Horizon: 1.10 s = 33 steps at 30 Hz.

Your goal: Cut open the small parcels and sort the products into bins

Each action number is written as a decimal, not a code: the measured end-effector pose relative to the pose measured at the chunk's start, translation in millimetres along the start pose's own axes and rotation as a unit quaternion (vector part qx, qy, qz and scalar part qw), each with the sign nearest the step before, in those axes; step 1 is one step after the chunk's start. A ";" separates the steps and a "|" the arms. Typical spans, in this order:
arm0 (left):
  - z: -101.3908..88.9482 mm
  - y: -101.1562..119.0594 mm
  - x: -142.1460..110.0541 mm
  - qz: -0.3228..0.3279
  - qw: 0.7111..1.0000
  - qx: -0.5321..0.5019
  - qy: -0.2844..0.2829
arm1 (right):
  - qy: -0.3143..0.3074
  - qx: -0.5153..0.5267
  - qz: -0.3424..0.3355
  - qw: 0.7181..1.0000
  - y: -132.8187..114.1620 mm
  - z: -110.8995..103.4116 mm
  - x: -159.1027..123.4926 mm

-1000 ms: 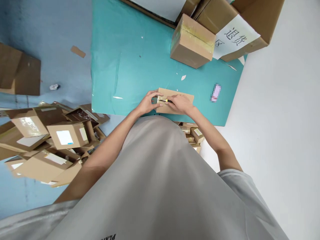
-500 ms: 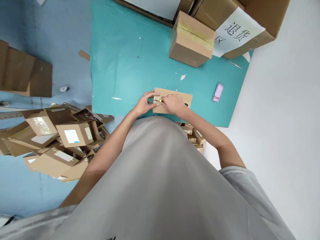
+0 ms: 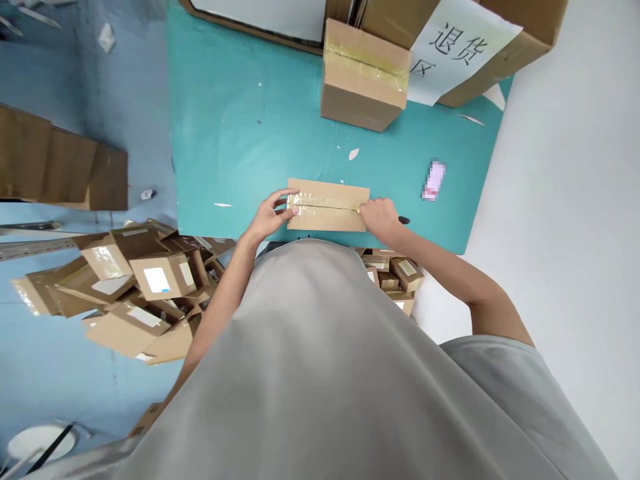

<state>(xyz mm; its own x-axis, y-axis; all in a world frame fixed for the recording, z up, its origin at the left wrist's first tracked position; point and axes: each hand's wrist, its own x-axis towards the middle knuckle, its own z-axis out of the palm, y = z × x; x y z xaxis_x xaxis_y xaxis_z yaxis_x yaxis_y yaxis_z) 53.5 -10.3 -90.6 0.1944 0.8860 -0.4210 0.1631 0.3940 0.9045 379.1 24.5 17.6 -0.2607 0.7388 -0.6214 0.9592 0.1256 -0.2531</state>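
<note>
A small cardboard box lies at the near edge of the teal table, with clear tape and a dark lengthwise line along its top. My left hand grips the box's left end, thumb and fingers on the taped top. At the right end, my right hand is closed around a box cutter. Its dark rear end sticks out behind the hand, and a yellowish bit shows at the front, by the tape line. Most of the cutter is hidden in the fist.
A taped carton stands at the back of the teal table, near a white paper sign. A pixelated pinkish item lies to the right. Cardboard boxes are heaped on the floor at left; more boxes sit below the table edge.
My right hand has moved right with the box cutter, from the box's left end to its right end. My left hand stays at the left end. The whole view has shifted slightly.
</note>
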 end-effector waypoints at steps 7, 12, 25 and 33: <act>7.9 3.9 -4.9 0.004 1.000 -0.005 0.026 | -0.010 -0.128 0.026 0.991 36.8 -7.0 -18.8; -1.1 -3.1 -10.1 0.012 0.999 0.013 0.047 | -0.009 -0.096 0.004 0.995 39.2 -21.7 -36.6; -54.9 -44.8 -22.1 -0.010 0.988 -0.006 0.157 | 0.139 0.462 0.125 0.867 0.8 63.6 -10.6; -42.4 -63.6 2.4 -0.047 0.994 0.037 0.089 | 0.244 0.457 0.145 0.843 -25.3 50.0 -27.5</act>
<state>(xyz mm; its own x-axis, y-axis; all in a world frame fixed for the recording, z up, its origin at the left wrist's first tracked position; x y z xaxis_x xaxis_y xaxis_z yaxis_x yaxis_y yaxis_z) 2.5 -22.9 -146.2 0.0017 0.8777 -0.4793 0.2439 0.4644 0.8514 356.6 -32.1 4.0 0.2612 0.8627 -0.4330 0.4314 -0.5056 -0.7472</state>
